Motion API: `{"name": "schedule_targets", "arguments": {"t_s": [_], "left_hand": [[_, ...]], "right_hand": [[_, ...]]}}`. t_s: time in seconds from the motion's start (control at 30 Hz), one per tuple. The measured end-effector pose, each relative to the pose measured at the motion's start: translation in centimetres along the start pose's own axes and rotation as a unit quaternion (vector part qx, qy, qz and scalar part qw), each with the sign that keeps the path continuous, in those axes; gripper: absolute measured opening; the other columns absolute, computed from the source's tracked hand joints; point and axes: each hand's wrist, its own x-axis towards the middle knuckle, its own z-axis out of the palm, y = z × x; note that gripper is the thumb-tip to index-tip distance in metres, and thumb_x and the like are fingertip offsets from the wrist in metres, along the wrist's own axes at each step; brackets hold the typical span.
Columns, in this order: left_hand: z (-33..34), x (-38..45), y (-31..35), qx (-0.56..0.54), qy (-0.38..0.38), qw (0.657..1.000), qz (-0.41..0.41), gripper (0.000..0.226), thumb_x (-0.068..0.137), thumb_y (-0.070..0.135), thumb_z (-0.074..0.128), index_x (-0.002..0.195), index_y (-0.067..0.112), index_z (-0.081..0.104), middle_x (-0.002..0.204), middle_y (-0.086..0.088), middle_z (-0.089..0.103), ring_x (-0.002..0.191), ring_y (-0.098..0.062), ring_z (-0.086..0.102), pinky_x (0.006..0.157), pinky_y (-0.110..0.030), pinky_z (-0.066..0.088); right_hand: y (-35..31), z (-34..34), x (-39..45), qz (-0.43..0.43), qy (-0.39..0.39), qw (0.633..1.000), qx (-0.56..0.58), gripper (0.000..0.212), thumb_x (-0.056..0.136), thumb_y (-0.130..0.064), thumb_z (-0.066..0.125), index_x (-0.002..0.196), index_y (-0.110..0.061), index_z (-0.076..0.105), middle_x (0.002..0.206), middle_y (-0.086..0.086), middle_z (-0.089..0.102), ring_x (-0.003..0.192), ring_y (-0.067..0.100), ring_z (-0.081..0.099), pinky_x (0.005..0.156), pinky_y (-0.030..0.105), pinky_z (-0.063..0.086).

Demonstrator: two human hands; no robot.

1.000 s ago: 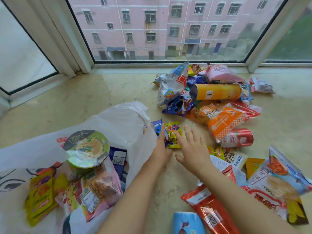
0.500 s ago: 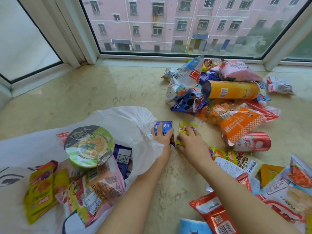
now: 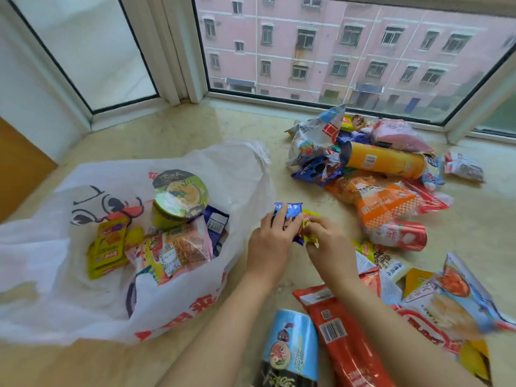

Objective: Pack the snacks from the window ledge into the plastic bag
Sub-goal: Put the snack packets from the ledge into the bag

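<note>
Red character "来" is printed on the white plastic bag point(image 3: 237, 174); other labels blur.

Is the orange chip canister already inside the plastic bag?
No, the orange chip canister lies on the ledge among loose snacks, apart from the plastic bag.

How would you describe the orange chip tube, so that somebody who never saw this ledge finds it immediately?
Look at the snack pile nearest the window glass, on the right of the ledge. The orange chip tube lies on its side across the top of it, below a pink packet. It is the only long rigid cylinder there, among soft packets.
</note>
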Motion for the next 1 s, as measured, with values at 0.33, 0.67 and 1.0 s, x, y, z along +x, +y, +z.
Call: {"name": "schedule_targets", "arguments": {"t_s": [0.33, 0.67, 1.0], "left_hand": [[-10.2, -10.5, -1.7, 0.100, 0.148, 0.982, -0.060, 0.072, 0.073, -0.007, 0.036, 0.130, 0.029, 0.059, 0.134, -0.005, 0.058, 0.121, -0.028, 0.058, 0.063, -0.035, 0.056], [-14.6, -15.8, -11.7, 0.152, 0.099, 0.963, -0.198, 0.075, 0.058, -0.009, 0.076, 0.124, 0.025, 0.064, 0.127, -0.009, 0.062, 0.116, -0.032, 0.059, 0.066, -0.042, 0.060], [-12.8, -14.0, -18.0, 0.206, 0.015, 0.952, -0.227, 0.069, 0.096, 0.018, 0.045, 0.153, 0.013, 0.007, 0.160, -0.005, 0.013, 0.148, -0.023, 0.006, 0.120, -0.044, 0.006]], "right_hand": [[-7.9, -7.2, -3.9, -0.115, 0.057, 0.988, 0.084, 0.030, 0.062, 0.005, 0.077, 0.084, -0.014, 0.070, 0.111, 0.005, 0.067, 0.093, 0.032, 0.064, 0.060, 0.038, 0.055], [-21.2, -2.8, -4.9, -0.216, 0.037, 0.970, 0.105, 0.024, 0.064, -0.006, 0.080, 0.082, -0.018, 0.070, 0.108, 0.001, 0.068, 0.086, 0.029, 0.065, 0.047, 0.032, 0.051], [-24.8, 5.6, -1.8, -0.230, -0.031, 0.973, 0.011, 0.021, 0.066, -0.006, 0.081, 0.083, -0.014, 0.071, 0.103, 0.006, 0.067, 0.083, 0.031, 0.064, 0.045, 0.035, 0.052]]}}
